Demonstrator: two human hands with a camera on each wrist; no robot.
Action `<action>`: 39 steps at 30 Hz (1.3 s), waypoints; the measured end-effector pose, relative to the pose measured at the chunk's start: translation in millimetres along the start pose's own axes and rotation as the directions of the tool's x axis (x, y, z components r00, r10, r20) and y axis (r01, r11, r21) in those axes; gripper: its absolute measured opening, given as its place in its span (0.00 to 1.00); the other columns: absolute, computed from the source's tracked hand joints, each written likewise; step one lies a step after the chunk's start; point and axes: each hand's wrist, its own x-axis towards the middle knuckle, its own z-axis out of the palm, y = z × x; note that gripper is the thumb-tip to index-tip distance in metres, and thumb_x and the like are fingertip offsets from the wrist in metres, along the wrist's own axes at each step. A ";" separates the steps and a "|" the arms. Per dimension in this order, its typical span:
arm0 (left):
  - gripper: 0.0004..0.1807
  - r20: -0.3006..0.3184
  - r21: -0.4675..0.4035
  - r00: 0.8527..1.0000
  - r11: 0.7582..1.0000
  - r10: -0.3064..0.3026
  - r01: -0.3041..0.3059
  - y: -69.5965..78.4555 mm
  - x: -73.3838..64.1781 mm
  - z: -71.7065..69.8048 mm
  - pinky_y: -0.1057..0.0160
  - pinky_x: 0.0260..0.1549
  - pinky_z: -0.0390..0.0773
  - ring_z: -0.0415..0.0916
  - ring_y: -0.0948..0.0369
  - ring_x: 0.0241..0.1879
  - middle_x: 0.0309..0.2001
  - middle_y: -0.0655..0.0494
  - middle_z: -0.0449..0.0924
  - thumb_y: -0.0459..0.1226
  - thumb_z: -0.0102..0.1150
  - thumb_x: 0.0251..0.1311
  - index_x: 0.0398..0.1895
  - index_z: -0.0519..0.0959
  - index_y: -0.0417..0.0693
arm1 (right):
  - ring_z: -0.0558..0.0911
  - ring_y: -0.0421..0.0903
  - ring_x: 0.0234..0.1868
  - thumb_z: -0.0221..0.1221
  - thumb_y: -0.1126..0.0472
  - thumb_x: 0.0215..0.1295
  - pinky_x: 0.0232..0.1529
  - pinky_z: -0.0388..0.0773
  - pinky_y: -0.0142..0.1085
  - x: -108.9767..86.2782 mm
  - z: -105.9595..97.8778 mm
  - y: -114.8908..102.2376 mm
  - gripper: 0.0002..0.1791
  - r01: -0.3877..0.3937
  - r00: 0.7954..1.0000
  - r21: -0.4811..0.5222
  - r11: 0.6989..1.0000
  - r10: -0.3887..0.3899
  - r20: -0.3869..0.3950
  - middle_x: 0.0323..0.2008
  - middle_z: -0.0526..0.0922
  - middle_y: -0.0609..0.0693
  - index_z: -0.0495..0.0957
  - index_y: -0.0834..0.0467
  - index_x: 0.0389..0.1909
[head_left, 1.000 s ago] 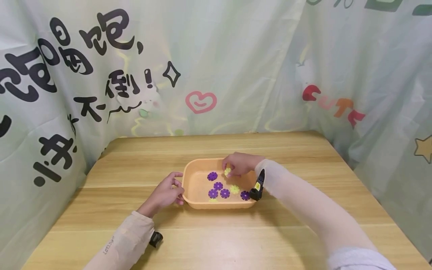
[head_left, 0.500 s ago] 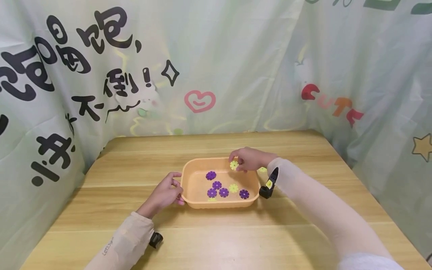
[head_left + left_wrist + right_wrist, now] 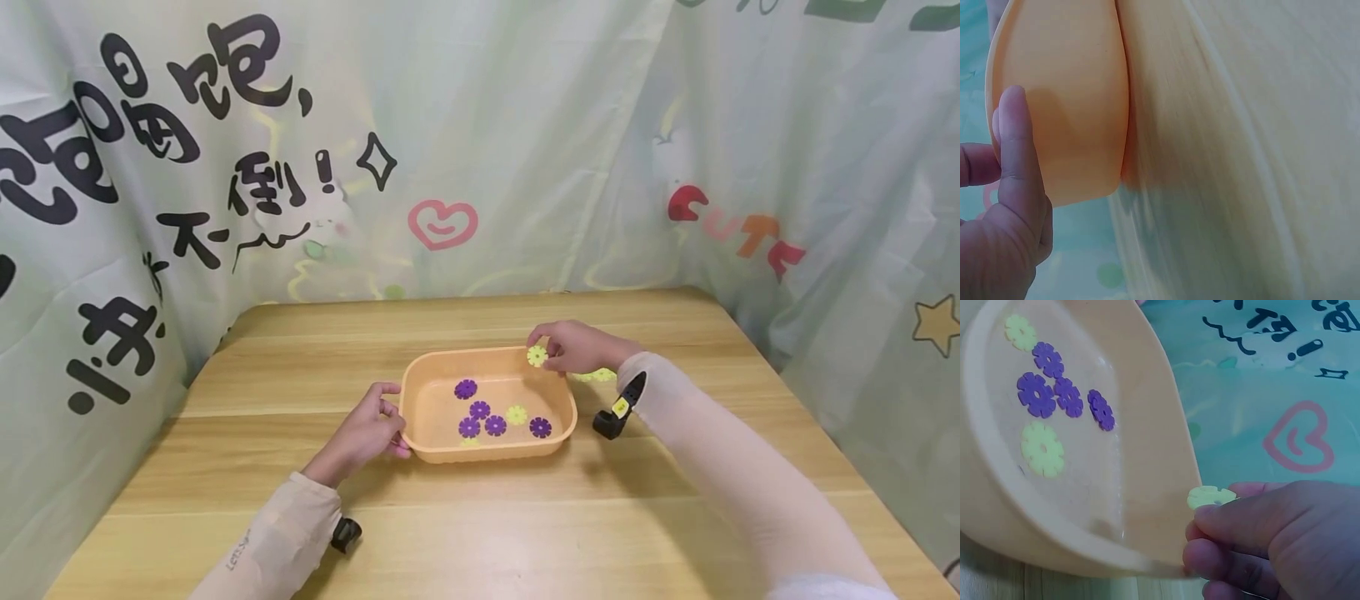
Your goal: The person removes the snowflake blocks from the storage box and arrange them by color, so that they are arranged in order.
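While the left hand (image 3: 367, 429) grips the left end of the orange tray (image 3: 495, 455), the right hand (image 3: 577, 347) has a yellow flower disc (image 3: 537, 357) pinched between thumb and index finger, right over the tray's far right corner. The right wrist view shows that nicely: the disc pokes out past the fingertips, and the other fingers are tucked in underneath, next to the rim. On the left, one digit lies pressed along the outside wall, with more of the hand at the rim; I can't tell how far those fingers wrap over it.

Inside the tray there's a purple disc (image 3: 466, 389) toward the back, looking like it might be two overlapped in the wrist shot, then a tight trio of purple discs (image 3: 480, 410), a lone purple disc (image 3: 541, 427) near the right side, and another yellow disc (image 3: 517, 415) between. One more bit of yellow is mostly hidden by the near wall. Outside, at least a couple of yellow pieces (image 3: 602, 375) sit on the table just beyond the right wrist, partly blocked by it.

As for room, the tray is well apart from the table edges, with wood on every side and a big stretch in front. The tabletop (image 3: 450, 517) is light, striped wood. Behind it hangs a pale green curtain (image 3: 525, 125) with black characters, a pink heart (image 3: 442, 227) and colourful lettering (image 3: 753, 236).
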 end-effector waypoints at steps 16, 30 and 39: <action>0.30 0.015 0.006 1.000 1.000 -0.005 0.005 0.3 1.5 -1.4 0.54 0.27 0.86 0.77 0.52 0.26 0.40 0.41 0.65 0.20 0.46 0.58 0.66 0.57 0.38 | 0.83 0.57 0.29 0.59 0.70 0.64 0.28 0.83 0.42 -25.4 -1.5 31.8 0.21 -0.074 0.990 0.133 0.988 0.089 -0.113 0.29 0.81 0.57 0.70 0.65 0.58; 0.29 0.009 0.000 1.000 1.000 -0.008 0.008 0.1 0.6 -1.8 0.54 0.26 0.86 0.77 0.52 0.25 0.40 0.41 0.65 0.21 0.47 0.59 0.65 0.57 0.38 | 0.82 0.57 0.27 0.58 0.71 0.65 0.22 0.80 0.40 -56.0 1.0 61.2 0.20 -0.119 0.967 0.206 0.971 0.160 -0.198 0.28 0.78 0.62 0.68 0.68 0.56; 0.29 0.010 0.000 1.000 1.000 -0.006 0.006 0.9 0.5 -1.9 0.54 0.26 0.86 0.77 0.52 0.25 0.39 0.41 0.65 0.21 0.47 0.59 0.65 0.57 0.38 | 0.81 0.57 0.26 0.60 0.71 0.63 0.24 0.82 0.42 -71.1 3.4 78.0 0.20 -0.117 0.955 0.257 0.959 0.180 -0.237 0.25 0.76 0.56 0.68 0.70 0.55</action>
